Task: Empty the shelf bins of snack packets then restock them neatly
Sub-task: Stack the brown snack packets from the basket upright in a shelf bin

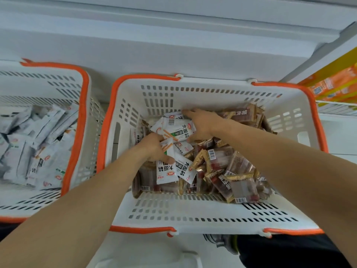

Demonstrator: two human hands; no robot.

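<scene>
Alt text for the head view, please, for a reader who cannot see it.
Both hands reach into a white, orange-rimmed basket of snack packets: the left hand grips white packets, the right hand lies spread on another white packet. Brown packets fill its right side; a second basket of white packets stands left.

White shelf (173,45), pale floor (146,252) below.

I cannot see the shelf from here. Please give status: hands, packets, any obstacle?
Both hands in the middle basket. Left hand grips white packets; right hand lies on another white packet. Brown packets mixed in alongside.
</scene>
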